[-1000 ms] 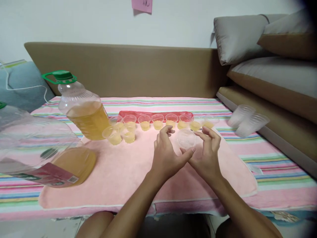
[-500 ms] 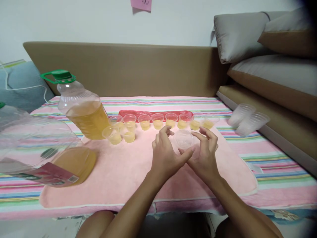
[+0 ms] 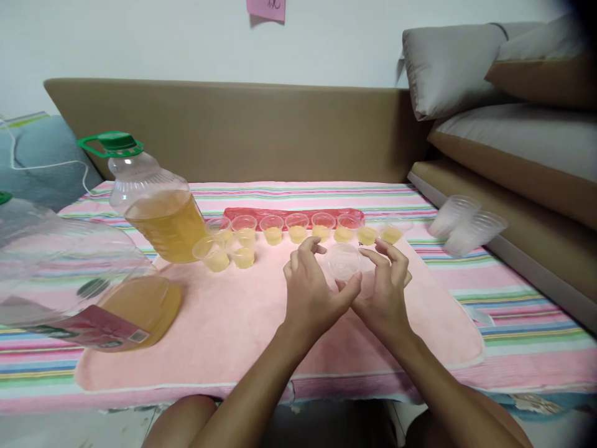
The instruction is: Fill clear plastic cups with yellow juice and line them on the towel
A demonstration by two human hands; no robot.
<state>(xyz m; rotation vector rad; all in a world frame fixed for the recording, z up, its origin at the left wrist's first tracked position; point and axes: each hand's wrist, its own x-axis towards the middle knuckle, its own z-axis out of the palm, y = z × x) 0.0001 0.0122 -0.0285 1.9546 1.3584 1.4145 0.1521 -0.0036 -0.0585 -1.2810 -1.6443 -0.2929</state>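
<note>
A clear plastic cup (image 3: 345, 261), with no liquid visible in it, is held between my two hands above the pink mat. My left hand (image 3: 313, 283) curves around its left side, with the thumb across the lower rim. On the other side my right hand (image 3: 383, 277) touches it with its fingertips; the right thumb is partly hidden behind the left one. Just beyond my hands runs a row of clear cups (image 3: 297, 231) holding a little yellow liquid. Two more filled cups (image 3: 243, 254) stand in front of the row's left end.
Left are two big bottles of yellow liquid, one upright (image 3: 163, 218) with a green cap, one nearer (image 3: 140, 311). Stacked clear cups (image 3: 476, 231) lie at the right. A red plastic bag (image 3: 233, 214) lies behind the row. Cushions (image 3: 513, 137) are piled at the right.
My hands have barely shifted; the left thumb has moved slightly left along the cup. The cup stays between both hands, and everything else is unchanged.
</note>
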